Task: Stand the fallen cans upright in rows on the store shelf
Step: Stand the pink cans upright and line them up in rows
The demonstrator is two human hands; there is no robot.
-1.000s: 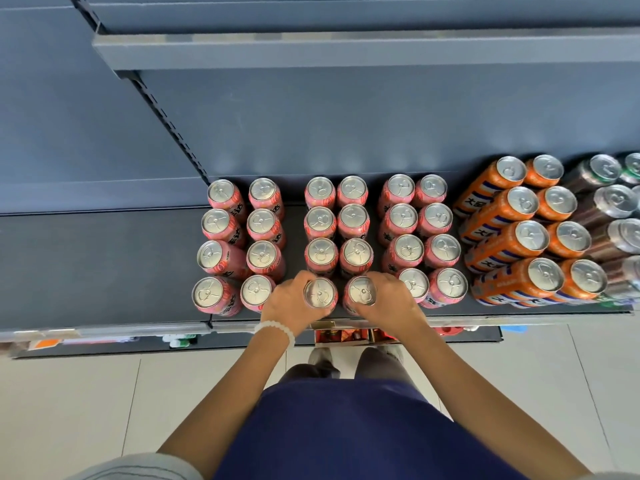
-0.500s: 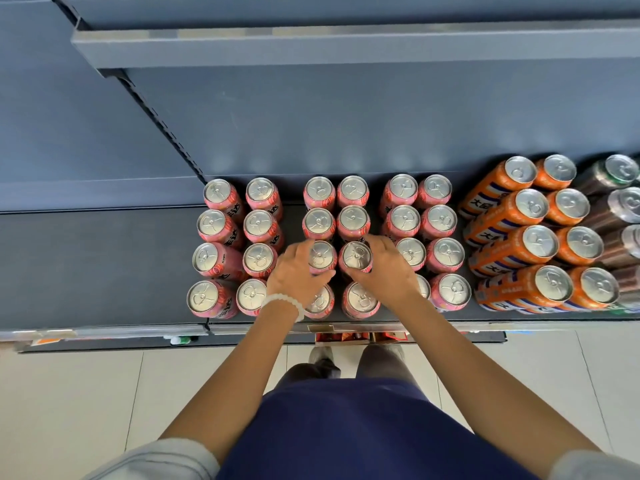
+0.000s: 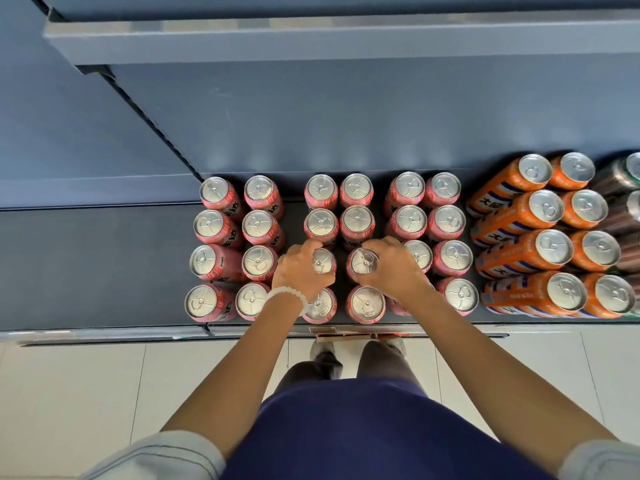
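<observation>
Pink cans stand upright in paired rows on the dark shelf (image 3: pixel 104 265). My left hand (image 3: pixel 298 271) grips a pink can (image 3: pixel 323 260) in the third position of the middle pair's left row. A second pink can (image 3: pixel 363 261) in the neighbouring row is held by my right hand (image 3: pixel 394 268). In front of them stand two more pink cans (image 3: pixel 320 306) (image 3: pixel 365 304), the left one partly hidden by my wrist. Behind them, two cans (image 3: pixel 321 223) (image 3: pixel 356 220) stand close to my fingertips. No fallen can is in sight.
Orange cans (image 3: pixel 550 247) stand in rows to the right, with dark cans (image 3: pixel 630 209) beyond them at the edge. An upper shelf (image 3: pixel 311 36) overhangs the back. The shelf's left part is bare. A price rail (image 3: pixel 242 331) lines the front edge above a tiled floor.
Both hands moved from the front pair of cans back to the third-position pair, and now hold those two cans with a slightly wider gap between them.
</observation>
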